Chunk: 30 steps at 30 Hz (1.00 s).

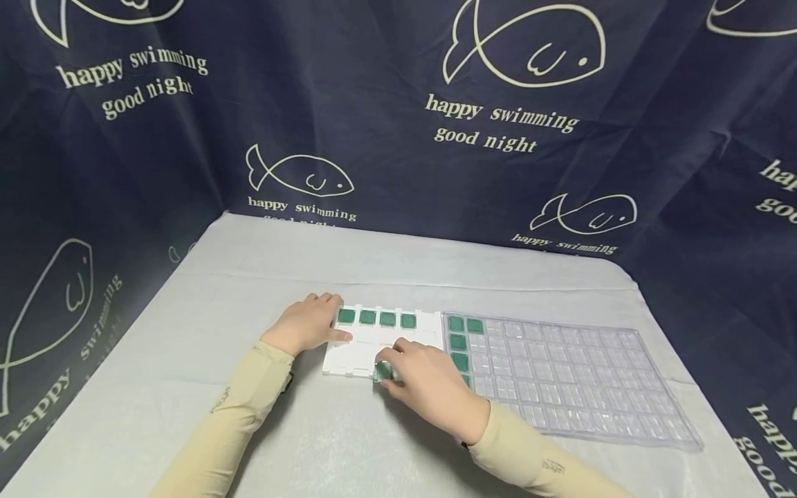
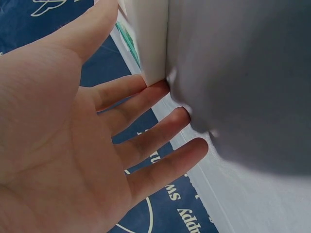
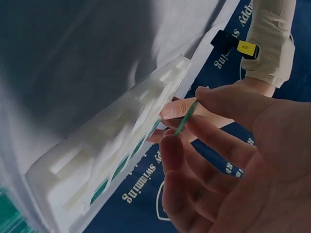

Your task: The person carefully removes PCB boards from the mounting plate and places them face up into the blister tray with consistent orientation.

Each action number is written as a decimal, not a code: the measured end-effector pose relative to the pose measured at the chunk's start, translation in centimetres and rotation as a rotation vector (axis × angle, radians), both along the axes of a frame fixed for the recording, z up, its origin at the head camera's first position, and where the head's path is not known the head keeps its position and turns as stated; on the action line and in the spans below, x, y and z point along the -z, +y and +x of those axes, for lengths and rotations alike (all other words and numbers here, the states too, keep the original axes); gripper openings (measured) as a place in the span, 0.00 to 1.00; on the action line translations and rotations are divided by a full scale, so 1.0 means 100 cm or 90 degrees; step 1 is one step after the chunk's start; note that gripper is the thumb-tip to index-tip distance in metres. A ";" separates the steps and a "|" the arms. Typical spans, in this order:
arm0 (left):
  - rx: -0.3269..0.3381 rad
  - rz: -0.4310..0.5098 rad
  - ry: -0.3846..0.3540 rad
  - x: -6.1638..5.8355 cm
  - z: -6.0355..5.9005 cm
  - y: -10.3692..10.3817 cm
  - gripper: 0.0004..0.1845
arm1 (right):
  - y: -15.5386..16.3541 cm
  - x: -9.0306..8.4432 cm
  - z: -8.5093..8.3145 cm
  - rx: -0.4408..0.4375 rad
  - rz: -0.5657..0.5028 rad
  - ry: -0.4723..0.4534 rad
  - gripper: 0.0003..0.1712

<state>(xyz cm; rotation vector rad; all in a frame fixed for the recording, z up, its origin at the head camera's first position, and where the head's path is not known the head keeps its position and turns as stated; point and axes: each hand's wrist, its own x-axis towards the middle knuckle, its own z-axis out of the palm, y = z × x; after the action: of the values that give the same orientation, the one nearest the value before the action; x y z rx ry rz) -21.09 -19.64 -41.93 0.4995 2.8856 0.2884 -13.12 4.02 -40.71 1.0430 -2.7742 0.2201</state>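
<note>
At the white tray's (image 1: 373, 342) near edge, the right hand (image 1: 429, 387) pinches a green chip (image 1: 385, 371) between thumb and fingers (image 3: 181, 108), tilted just above the tray. The left hand (image 1: 306, 323) lies flat, fingers (image 2: 146, 104) straight, touching the tray's left edge. Four chips (image 1: 376, 318) fill its far row. The clear tray (image 1: 573, 377) sits just right; bare worktop (image 1: 249, 290) lies all round.

Head view looks forward and down over the tabletop (image 1: 311, 429); both wrist views sit close, sharing the white tray (image 1: 367, 349) with it.
</note>
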 end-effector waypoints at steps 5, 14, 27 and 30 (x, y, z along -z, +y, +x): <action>-0.008 0.003 -0.008 0.001 0.001 0.000 0.43 | 0.009 0.001 0.005 0.003 -0.007 0.009 0.16; -0.010 0.004 -0.006 0.000 0.001 0.000 0.42 | 0.028 0.001 0.012 0.038 -0.029 0.021 0.17; -0.012 0.006 -0.007 0.003 0.001 0.000 0.43 | 0.061 0.004 0.015 0.110 -0.096 0.034 0.19; -0.011 0.006 -0.006 0.002 0.000 0.000 0.43 | 0.069 0.004 0.016 0.137 -0.097 0.015 0.19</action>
<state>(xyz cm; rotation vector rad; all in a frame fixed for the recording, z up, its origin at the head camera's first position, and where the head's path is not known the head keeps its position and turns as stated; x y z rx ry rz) -21.10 -19.64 -42.11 0.4731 2.8817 0.3076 -11.55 10.96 -41.09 0.7012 -2.7689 0.3796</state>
